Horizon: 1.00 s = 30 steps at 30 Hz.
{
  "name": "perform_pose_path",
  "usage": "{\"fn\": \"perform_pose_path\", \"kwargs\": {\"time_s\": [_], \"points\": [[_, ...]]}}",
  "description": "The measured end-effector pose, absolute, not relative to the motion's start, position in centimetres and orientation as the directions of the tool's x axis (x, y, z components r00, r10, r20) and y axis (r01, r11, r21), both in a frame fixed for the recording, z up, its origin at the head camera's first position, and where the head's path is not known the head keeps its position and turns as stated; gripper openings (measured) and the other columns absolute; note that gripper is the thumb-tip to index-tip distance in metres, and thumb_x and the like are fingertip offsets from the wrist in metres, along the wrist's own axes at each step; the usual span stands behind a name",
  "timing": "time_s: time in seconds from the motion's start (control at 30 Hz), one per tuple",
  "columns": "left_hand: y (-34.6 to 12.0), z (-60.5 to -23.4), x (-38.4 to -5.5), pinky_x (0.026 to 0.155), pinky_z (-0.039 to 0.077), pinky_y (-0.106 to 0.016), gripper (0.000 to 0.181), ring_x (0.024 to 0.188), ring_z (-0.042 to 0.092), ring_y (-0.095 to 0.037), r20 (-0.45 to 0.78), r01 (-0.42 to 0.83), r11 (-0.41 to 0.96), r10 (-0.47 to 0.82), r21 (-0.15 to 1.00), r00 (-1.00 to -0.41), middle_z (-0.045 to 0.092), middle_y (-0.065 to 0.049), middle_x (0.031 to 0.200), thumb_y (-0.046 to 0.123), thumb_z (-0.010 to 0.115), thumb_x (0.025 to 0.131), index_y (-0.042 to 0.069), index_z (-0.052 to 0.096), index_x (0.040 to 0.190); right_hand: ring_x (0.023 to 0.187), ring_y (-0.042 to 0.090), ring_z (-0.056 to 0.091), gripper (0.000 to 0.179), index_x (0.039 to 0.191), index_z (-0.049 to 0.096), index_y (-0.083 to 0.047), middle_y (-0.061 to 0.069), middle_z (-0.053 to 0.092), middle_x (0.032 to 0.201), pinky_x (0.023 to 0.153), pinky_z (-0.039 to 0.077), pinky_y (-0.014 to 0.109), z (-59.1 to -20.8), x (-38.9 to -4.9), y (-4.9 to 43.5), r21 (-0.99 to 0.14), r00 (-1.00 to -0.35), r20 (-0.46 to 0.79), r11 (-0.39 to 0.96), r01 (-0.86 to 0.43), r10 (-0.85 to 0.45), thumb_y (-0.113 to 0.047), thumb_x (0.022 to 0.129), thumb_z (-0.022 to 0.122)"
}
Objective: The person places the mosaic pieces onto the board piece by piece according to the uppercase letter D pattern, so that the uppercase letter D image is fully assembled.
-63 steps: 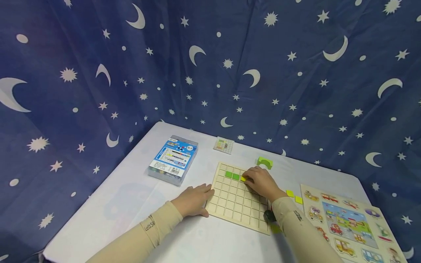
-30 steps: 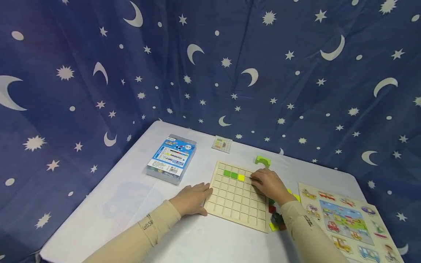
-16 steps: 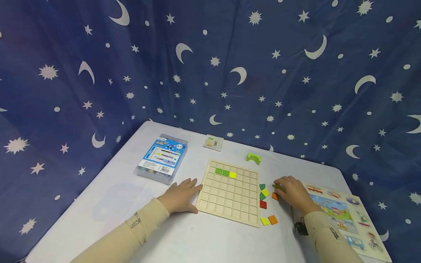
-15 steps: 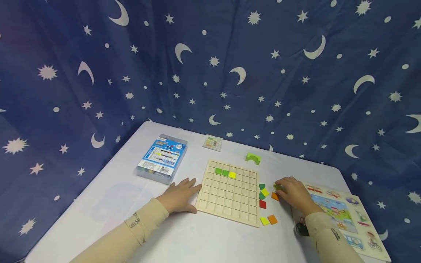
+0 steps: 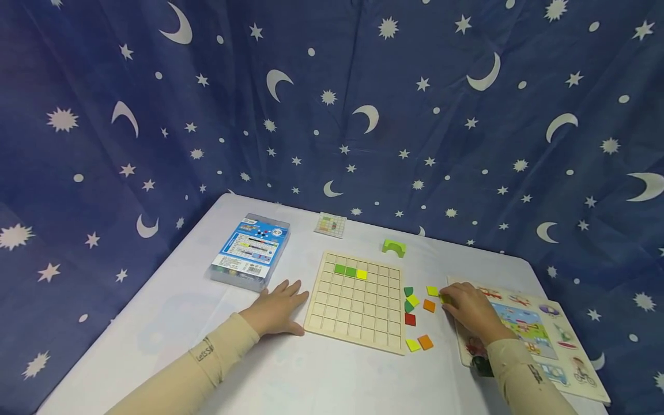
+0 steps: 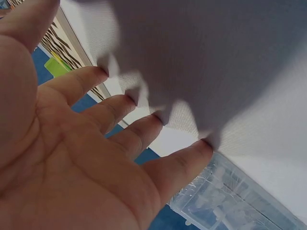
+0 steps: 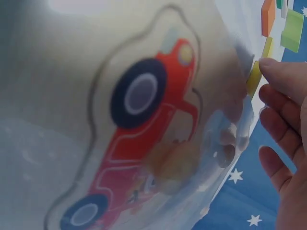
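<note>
Backdrop (image 5: 311, 129): blue cloth with white moons and stars behind a white worktop (image 5: 332, 380).
Right hand (image 5: 473, 311): narrow grip, pinching a yellow tile (image 7: 254, 79) beside the picture puzzle (image 5: 524, 325).
Left hand (image 5: 275, 311): fingers spread wide just beside the grid board (image 5: 358, 302).
Board's row: two green squares (image 5: 351, 272), one yellow square (image 5: 362, 275).
Between board and puzzle: loose tiles, including a red one (image 5: 410, 319).

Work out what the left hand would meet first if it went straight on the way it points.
The left hand would probably meet the wooden board first, at its left edge, though the spread fingers and unclear gap leave some doubt.
</note>
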<state>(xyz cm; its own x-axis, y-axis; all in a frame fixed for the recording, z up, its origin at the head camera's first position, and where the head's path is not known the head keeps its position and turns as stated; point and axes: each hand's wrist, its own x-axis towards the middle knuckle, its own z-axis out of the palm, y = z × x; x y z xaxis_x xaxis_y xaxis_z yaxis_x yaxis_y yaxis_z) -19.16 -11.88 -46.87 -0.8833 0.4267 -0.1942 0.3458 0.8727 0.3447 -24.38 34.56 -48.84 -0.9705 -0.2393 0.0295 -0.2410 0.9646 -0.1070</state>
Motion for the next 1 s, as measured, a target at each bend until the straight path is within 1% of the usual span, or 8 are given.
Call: {"fn": "perform_pose_path", "kwargs": {"time_s": [0.17, 0.3, 0.5, 0.73, 1.0], "points": [[-11.8, -46.9, -19.4, 0.104, 0.028, -0.075, 0.087, 0.145, 0.027, -0.044, -0.201, 0.349, 0.88, 0.424, 0.321, -0.883, 0.035, -0.018, 0.157, 0.048, 0.081, 0.075, 0.01, 0.049, 0.146, 0.11, 0.033, 0.058, 0.032, 0.113, 0.072, -0.011, 0.01, 0.069, 0.114, 0.102, 0.04, 0.058, -49.1, -24.4, 34.8, -0.114, -0.974, 0.026, 0.968, -0.224, -0.223, -0.016, 0.083, 0.08], [-11.6, -46.8, -19.6, 0.101, 0.032, -0.074, 0.088, 0.144, 0.029, -0.045, -0.211, 0.352, 0.89, 0.418, 0.288, -0.884, 0.036, -0.018, 0.156, 0.048, 0.083, 0.073, 0.01, 0.05, 0.146, 0.111, 0.033, 0.059, 0.031, 0.113, 0.072, -0.012, 0.009, 0.069, 0.113, 0.102, 0.04, 0.059, -49.1, -24.4, 34.8, -0.125, -0.976, 0.026, 0.968, -0.219, -0.218, -0.014, 0.083, 0.079], [-11.2, -46.5, -19.7, 0.096, 0.038, -0.074, 0.089, 0.142, 0.032, -0.046, -0.23, 0.343, 0.908, 0.396, 0.239, -0.889, 0.037, -0.019, 0.156, 0.049, 0.082, 0.072, 0.011, 0.049, 0.146, 0.11, 0.033, 0.059, 0.03, 0.113, 0.072, -0.011, 0.009, 0.069, 0.112, 0.101, 0.041, 0.058, -49.0, -24.2, 34.7, -0.133, -0.975, 0.043, 0.966, -0.223, -0.219, -0.014, 0.084, 0.079], [-11.0, -46.5, -19.3, 0.09, 0.047, -0.069, 0.089, 0.138, 0.038, -0.047, -0.216, 0.36, 0.912, 0.398, 0.197, -0.892, 0.041, -0.021, 0.152, 0.051, 0.082, 0.071, 0.01, 0.051, 0.144, 0.108, 0.031, 0.059, 0.029, 0.113, 0.071, -0.01, 0.008, 0.07, 0.11, 0.1, 0.042, 0.057, -49.1, -24.1, 34.6, -0.138, -0.971, 0.061, 0.961, -0.239, -0.233, -0.014, 0.086, 0.077], [-11.0, -46.4, -19.1, 0.091, 0.046, -0.07, 0.088, 0.139, 0.038, -0.046, -0.215, 0.35, 0.915, 0.389, 0.198, -0.896, 0.041, -0.02, 0.153, 0.05, 0.082, 0.071, 0.01, 0.052, 0.144, 0.105, 0.029, 0.059, 0.03, 0.114, 0.07, -0.009, 0.006, 0.07, 0.106, 0.098, 0.044, 0.054, -48.9, -24.5, 33.2, -0.145, -0.966, 0.078, 0.956, -0.255, -0.246, -0.017, 0.086, 0.077]]}}
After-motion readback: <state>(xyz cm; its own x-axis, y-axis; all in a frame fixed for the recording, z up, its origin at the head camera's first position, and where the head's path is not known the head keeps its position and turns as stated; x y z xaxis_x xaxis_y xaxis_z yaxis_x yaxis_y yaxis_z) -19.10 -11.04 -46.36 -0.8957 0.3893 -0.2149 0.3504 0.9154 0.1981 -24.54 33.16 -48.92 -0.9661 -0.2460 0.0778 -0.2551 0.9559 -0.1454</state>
